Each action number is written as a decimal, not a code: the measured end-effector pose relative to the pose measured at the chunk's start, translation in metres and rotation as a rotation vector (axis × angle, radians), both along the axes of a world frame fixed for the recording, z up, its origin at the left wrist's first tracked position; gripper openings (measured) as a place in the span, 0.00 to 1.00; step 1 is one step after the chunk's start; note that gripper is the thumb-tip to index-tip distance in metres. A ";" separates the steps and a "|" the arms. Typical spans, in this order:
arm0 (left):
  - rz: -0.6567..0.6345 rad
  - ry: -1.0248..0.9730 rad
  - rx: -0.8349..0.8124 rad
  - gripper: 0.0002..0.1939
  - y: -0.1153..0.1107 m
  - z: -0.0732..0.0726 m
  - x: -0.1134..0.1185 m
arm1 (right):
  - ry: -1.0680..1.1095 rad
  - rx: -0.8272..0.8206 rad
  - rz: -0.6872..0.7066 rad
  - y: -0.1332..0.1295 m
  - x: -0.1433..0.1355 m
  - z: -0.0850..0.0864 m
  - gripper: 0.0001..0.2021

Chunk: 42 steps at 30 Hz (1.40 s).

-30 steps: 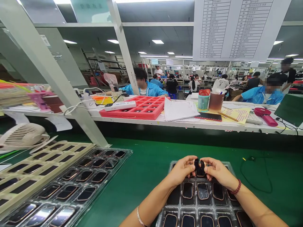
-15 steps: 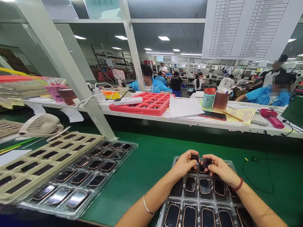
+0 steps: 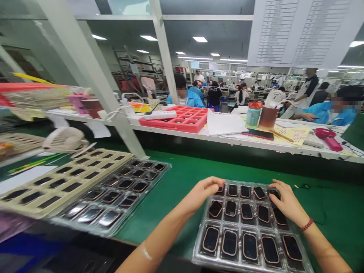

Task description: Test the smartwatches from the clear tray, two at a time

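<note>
A clear plastic tray of rounded dark screens with copper-coloured rims lies on the green table. At its far left corner, my left hand has its fingers bent over a screen in the corner pocket; whether it grips the screen or the tray is unclear. On the far right corner, my right hand rests with thumb and fingers apart, touching the corner pocket, whose screen is partly covered. One screen in the far row sits tilted in its pocket, and another is tilted in the second row.
A second clear tray of screens and a beige tray stand at the left, near a white fan. A slanted post meets the table. Behind runs a shelf with a red tray.
My hands have moved apart from the middle of the tray's far side to its two far corners. The screens they held up are no longer in the air. The view has shifted.
</note>
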<state>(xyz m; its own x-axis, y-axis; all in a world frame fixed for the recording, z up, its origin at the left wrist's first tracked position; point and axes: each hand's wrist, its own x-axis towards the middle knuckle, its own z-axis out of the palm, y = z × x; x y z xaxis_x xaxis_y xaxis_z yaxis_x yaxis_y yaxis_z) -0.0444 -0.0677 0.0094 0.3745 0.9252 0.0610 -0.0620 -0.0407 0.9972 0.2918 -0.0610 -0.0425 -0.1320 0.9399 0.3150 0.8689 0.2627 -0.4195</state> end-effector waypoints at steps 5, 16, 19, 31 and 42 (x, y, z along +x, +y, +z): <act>-0.131 -0.710 -0.502 0.08 -0.010 0.033 0.021 | -0.086 -0.012 0.321 -0.015 -0.053 0.014 0.08; -0.229 -0.922 -0.588 0.06 -0.027 0.042 0.024 | -0.141 -0.066 0.465 -0.020 -0.078 -0.007 0.08; -0.213 -0.926 -0.599 0.05 -0.026 0.042 0.025 | -0.124 -0.074 0.458 -0.023 -0.076 -0.007 0.08; -0.015 -0.466 -0.115 0.04 -0.019 0.023 0.028 | 0.063 -0.178 0.481 -0.033 -0.084 0.013 0.05; -0.093 0.113 0.179 0.10 0.000 -0.001 0.032 | 0.447 -0.246 0.345 -0.017 -0.082 0.025 0.07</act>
<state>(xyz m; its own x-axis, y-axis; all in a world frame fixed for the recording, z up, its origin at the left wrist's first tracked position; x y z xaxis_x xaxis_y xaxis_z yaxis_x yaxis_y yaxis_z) -0.0124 -0.0675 0.0087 0.4712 0.8647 0.1739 0.0383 -0.2170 0.9754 0.2098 -0.0784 -0.0174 -0.3469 0.9186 0.1892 0.4770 0.3465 -0.8077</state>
